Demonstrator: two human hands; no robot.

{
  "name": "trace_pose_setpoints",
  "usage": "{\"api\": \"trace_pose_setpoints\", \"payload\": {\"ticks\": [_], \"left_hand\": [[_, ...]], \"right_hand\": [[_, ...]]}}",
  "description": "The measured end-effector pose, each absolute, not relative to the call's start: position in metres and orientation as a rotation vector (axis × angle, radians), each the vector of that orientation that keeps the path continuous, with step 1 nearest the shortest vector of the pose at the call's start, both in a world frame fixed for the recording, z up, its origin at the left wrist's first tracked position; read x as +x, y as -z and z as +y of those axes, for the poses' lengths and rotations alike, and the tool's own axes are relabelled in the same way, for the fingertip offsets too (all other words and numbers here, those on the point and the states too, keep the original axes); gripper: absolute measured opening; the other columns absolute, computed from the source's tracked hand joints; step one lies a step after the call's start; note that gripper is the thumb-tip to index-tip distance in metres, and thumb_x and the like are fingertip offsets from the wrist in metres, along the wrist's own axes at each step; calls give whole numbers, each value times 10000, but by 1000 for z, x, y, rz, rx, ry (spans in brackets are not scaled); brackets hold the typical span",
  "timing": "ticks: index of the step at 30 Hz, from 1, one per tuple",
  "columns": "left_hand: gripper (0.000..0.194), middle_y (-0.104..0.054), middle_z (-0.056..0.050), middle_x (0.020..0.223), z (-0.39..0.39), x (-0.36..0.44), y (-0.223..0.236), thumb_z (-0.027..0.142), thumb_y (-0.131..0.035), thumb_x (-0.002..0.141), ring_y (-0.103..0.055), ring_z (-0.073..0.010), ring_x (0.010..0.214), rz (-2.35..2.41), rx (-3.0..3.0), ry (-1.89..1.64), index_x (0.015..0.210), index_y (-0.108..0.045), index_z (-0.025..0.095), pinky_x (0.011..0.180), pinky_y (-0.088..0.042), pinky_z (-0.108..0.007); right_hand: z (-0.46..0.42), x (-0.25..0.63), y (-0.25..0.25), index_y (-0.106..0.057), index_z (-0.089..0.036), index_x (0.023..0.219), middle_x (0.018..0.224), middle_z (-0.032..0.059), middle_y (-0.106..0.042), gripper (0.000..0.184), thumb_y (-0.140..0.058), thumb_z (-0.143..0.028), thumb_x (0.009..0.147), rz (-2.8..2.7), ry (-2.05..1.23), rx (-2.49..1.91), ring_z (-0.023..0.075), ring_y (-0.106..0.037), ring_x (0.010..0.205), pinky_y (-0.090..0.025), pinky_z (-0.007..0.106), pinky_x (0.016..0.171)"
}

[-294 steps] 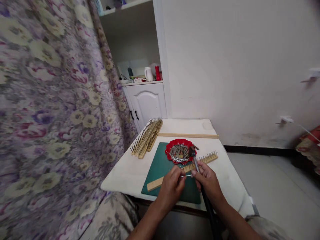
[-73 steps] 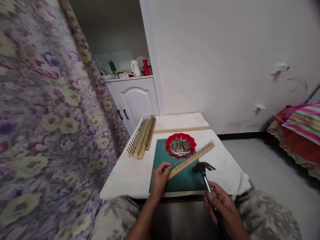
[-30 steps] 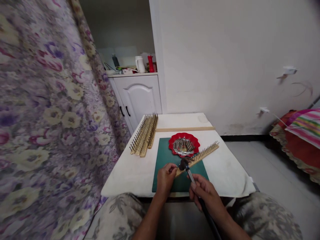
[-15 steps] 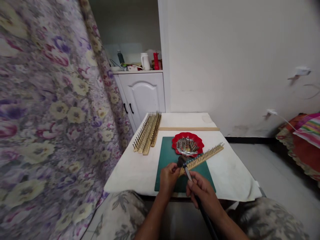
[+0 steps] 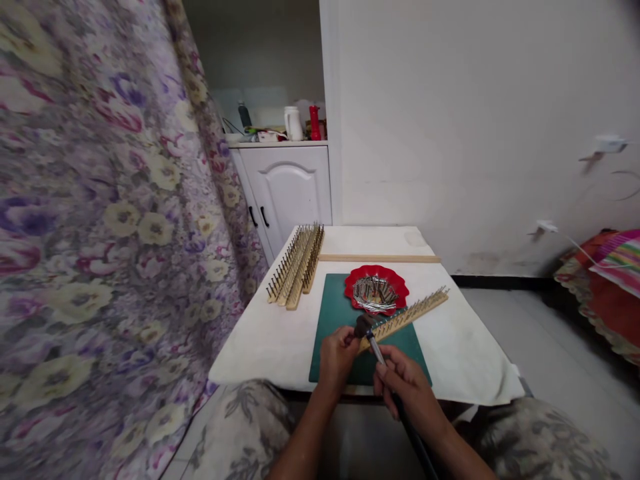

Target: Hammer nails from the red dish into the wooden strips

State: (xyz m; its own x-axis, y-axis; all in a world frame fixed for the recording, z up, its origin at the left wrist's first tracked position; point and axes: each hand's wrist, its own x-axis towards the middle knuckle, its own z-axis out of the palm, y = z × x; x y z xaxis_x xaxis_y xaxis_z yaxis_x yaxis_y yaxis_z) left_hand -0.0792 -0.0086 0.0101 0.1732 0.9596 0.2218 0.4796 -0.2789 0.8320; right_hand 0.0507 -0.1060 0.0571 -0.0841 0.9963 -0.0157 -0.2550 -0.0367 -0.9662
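My right hand is wrapped round the handle of a hammer, whose dark head is over the near end of a wooden strip studded with rows of nails. Close beside the hammer head, my left hand has its fingers pinched together at that end of the strip. What lies between those fingertips is too small to make out. The strip rests slantwise across a green mat. Behind it, a red scalloped bowl holds many loose nails.
Several nail-studded wooden strips lie side by side on the table's left. A bare wooden strip lies across the back of the white-covered table. A floral curtain hangs at left; a white cabinet stands behind.
The view has shifted very slightly. The hammer head appears a touch lower, and both hands stay in nearly the same place.
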Motion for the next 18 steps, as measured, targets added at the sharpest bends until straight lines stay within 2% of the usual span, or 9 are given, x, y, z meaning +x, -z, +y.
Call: {"api": "trace_pose_setpoints", "payload": {"ticks": [6,18], "left_hand": [[142,-642,-4,709,-9,-80,-14,257,-537,753,-573,-132,642,1335,1833,-1005,743,-651,173,583,-398,-214],[138,-648,-17,742,-9,-90,-26,245,-549,736,-596,-153,683,1269,1797,-1023,792,-654,175,623,-447,-232]], "right_hand": [[-120,59,-59,-500,-173,1085,593,-40,-611,364,-571,-438,846,-957,-1353,-961,42,-380,278,-210,163,325],[-144,82,-33,-521,-182,1085,599,-26,-617,380,-590,-456,832,-861,-1320,-1005,21,-379,279,-219,141,314]]}}
